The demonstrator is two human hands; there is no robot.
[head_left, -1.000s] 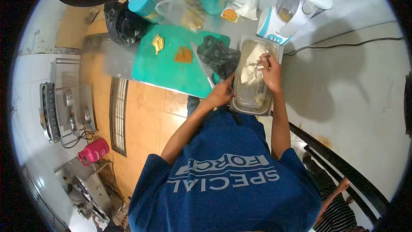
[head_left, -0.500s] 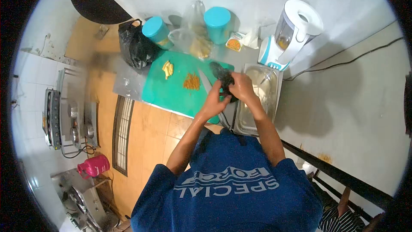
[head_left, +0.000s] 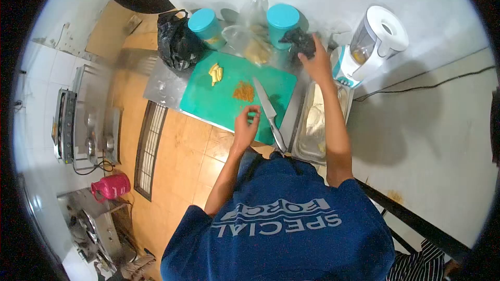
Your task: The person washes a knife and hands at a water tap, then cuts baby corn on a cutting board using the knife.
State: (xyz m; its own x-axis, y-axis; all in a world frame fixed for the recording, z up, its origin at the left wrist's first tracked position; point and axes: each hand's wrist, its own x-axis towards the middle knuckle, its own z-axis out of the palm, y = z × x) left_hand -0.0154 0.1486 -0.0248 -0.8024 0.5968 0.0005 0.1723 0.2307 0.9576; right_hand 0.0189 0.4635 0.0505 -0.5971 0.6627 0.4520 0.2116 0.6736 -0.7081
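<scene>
My right hand (head_left: 319,63) grips a small black plastic bag (head_left: 301,42) at the back of the counter, in front of a blue-lidded jar (head_left: 283,20). Over the front edge of the green cutting board (head_left: 200,96), my left hand (head_left: 247,124) has its fingers curled together; whatever they pinch, if anything, is too small to make out. Just beyond it is a heap of finely chopped orange pieces (head_left: 243,91). A knife (head_left: 267,105) lies on the board's right side, handle towards me. Pale yellow peeled pieces (head_left: 215,73) rest further left.
A steel tray (head_left: 306,152) with pale contents stands right of the board, below a white blender (head_left: 372,41). Along the back are a large black bag (head_left: 177,44), another blue-lidded jar (head_left: 204,23) and clear bags (head_left: 256,49). A pink gas cylinder (head_left: 112,186) stands at left.
Both hands held the small black bag together over the board's right side. My right hand has carried it away to the back, while my left hand has let go and moved left.
</scene>
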